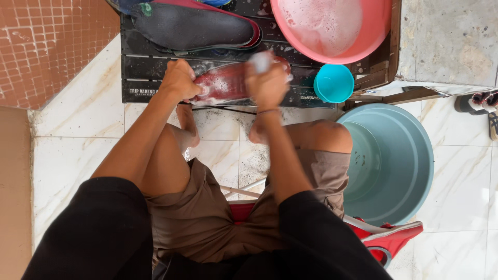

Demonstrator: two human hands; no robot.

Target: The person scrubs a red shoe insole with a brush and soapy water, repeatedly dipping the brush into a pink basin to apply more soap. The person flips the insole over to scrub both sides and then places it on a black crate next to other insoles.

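Note:
A soapy red shoe insole [224, 83] lies across the black slatted board [150, 70] in front of me. My left hand [179, 79] grips its left end and holds it down. Over its right end, my right hand [267, 83] is closed on a pale scrubbing piece [260, 61], blurred, so its kind is unclear. Foam covers the insole's surface.
A grey and red insole pair [192, 26] rests at the board's far side. A pink basin of soapy water [332, 26] and a small teal cup [333, 83] stand at right. A large grey-blue basin [394, 161] sits on the tiled floor; sandals [480, 103] at far right.

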